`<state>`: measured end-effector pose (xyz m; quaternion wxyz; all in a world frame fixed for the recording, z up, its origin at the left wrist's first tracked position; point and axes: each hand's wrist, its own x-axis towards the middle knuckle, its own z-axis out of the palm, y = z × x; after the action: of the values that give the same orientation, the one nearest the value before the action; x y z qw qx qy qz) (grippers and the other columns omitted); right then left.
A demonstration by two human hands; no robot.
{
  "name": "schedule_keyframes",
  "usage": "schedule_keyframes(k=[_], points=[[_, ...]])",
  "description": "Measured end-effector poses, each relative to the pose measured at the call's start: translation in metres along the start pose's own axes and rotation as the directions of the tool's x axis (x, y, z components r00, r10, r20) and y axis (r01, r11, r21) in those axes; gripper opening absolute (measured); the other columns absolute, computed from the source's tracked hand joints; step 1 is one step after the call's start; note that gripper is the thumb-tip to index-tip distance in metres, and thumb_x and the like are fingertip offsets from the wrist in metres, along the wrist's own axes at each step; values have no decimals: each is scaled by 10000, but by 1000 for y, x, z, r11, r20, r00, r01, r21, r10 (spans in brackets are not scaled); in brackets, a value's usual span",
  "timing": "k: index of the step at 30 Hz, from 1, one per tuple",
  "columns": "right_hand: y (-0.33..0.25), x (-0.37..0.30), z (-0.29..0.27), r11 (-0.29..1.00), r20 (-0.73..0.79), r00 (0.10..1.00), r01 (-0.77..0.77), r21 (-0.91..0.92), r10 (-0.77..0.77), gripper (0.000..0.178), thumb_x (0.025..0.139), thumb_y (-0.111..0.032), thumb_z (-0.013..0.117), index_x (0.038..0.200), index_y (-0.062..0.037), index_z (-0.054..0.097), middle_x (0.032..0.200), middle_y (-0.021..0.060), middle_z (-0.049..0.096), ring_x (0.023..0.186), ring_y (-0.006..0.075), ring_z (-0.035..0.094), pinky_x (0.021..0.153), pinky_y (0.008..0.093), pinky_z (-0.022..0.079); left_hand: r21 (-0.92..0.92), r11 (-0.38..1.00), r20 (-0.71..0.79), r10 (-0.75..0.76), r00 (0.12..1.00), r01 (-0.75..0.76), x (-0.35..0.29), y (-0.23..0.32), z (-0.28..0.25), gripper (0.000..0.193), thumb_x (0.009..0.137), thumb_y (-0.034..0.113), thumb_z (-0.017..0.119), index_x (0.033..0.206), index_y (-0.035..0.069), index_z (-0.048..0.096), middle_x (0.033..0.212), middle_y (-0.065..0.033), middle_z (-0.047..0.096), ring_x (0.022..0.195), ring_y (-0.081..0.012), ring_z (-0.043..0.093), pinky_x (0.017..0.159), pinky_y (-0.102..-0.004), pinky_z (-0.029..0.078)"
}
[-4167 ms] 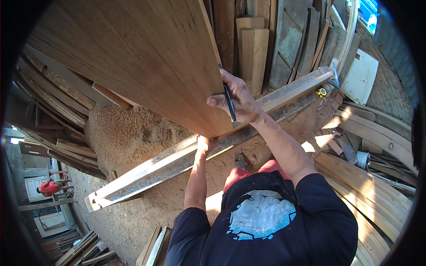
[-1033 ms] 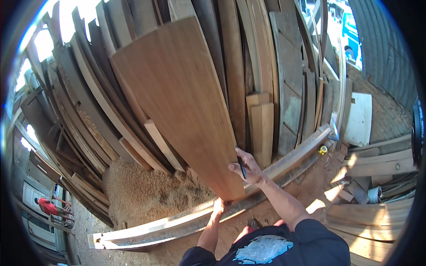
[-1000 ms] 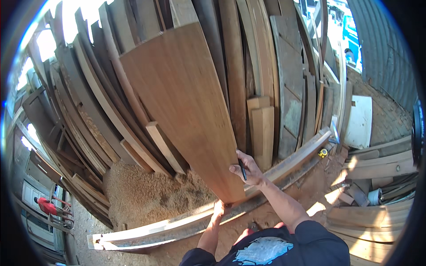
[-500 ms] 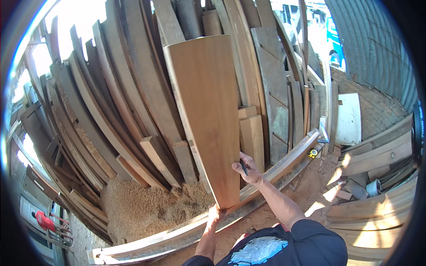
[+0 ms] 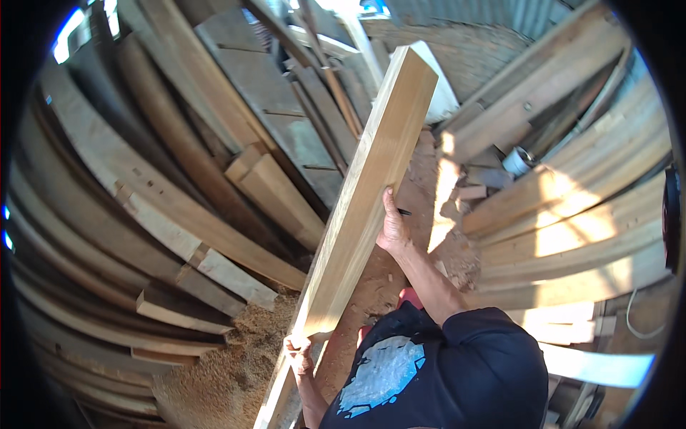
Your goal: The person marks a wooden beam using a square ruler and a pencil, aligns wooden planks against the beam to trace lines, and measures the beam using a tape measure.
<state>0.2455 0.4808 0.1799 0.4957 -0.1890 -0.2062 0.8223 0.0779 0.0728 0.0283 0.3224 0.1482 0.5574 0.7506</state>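
Note:
A long, light-brown wooden board [image 5: 375, 189] slants up in front of me, its far end raised and its lower end near my body. My left hand [image 5: 299, 353] is closed round the lower end. Along the board's right edge my right hand [image 5: 393, 230] grips it, thumb lying on the face. A thin dark stick like a pen or pencil [image 5: 405, 211] pokes out from the right hand's fingers. Below the board's lower end lies a long timber beam [image 5: 275, 409], mostly covered by the board and my left arm.
Many planks [image 5: 164, 171] lean in a row at the left, with sawdust [image 5: 221, 379] heaped at their feet. Stacked boards [image 5: 572, 193] lie to the right, with a white bucket [image 5: 518, 161] beside them. A corrugated metal sheet [image 5: 464, 16] stands at the back.
My view has swung to the right. The board has turned, showing a narrower face and an edge, and its top leans further right. Both hands still hold it; the right thumb now lies on its face.

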Motion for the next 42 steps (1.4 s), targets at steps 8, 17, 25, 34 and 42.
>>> schedule_keyframes(k=[8,17,25,34,42], points=[[-33,-25,-162,992,-489,868,36,-122,-92,670,901,-417,753,1398,-45,501,1328,104,602,1235,269,572,1065,498,467,68,988,160,-149,976,140,52,1,42,541,855,314,752,1250,-4,564,1113,-97,644,1014,-219,617,933,-389,511],[-43,-61,-313,999,-816,577,24,48,25,593,996,-430,610,1402,-14,493,1396,134,577,1234,325,582,1088,483,447,212,823,440,-562,701,527,89,56,246,982,649,289,802,1498,20,387,1395,-161,514,1306,-302,495,1117,-439,394],[-66,-57,-433,973,-894,392,-169,160,216,550,1031,-407,548,1397,-4,465,1366,164,587,1182,352,617,1002,545,518,301,758,544,-635,549,579,89,-39,376,906,724,169,758,1521,88,335,1406,-134,484,1337,-284,455,1122,-449,394],[-59,-27,-514,944,-939,326,-330,-5,109,535,940,-383,699,1293,-1,574,1173,156,673,956,298,683,759,496,577,400,734,510,-676,531,549,87,-157,507,777,788,-22,625,1482,22,279,1343,-165,537,1222,-255,568,1032,-378,475],[-168,-31,-473,534,-805,594,-680,-502,0,427,984,-323,656,1227,25,608,1030,103,726,999,197,687,903,309,540,473,704,485,-710,511,529,89,-244,596,750,833,-10,676,1464,43,274,1233,-137,586,1087,-213,616,940,-340,523]])
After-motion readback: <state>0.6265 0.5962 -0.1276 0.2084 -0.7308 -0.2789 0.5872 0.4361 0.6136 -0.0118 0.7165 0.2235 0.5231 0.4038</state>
